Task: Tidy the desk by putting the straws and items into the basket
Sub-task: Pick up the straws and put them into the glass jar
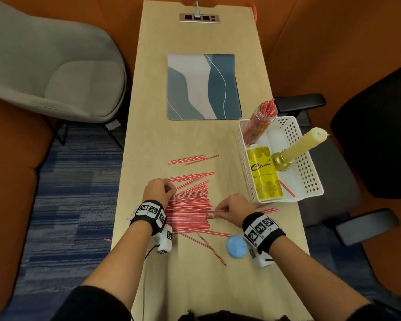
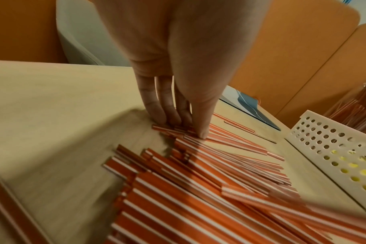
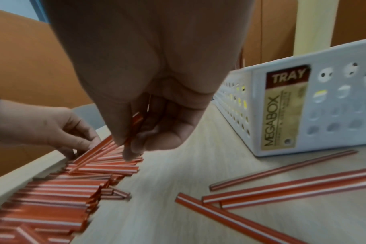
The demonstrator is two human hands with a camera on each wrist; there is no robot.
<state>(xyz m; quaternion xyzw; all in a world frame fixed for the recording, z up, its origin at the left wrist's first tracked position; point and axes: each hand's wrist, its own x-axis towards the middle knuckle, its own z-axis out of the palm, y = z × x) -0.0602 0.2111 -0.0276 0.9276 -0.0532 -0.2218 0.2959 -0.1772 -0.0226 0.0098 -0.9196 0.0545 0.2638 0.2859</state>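
Pinching one red-and-white straw [image 3: 136, 127] between thumb and curled fingers, the right hand [image 1: 234, 206] works the near edge of the straw pile [image 1: 188, 205] on the desk [image 1: 195, 140]. Opposite, the left hand [image 1: 159, 189] presses straight fingertips [image 2: 202, 132] onto the pile's far ends. Just right of the pile, the white basket [image 1: 310, 181] holds a straw-filled jar [image 1: 259, 123], a yellow powder bottle [image 1: 264, 174] and a candle [image 1: 299, 144].

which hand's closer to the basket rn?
Right. The right hand is just off the basket's near corner, pinching a straw; the left hand is across the straw pile, at its far side.
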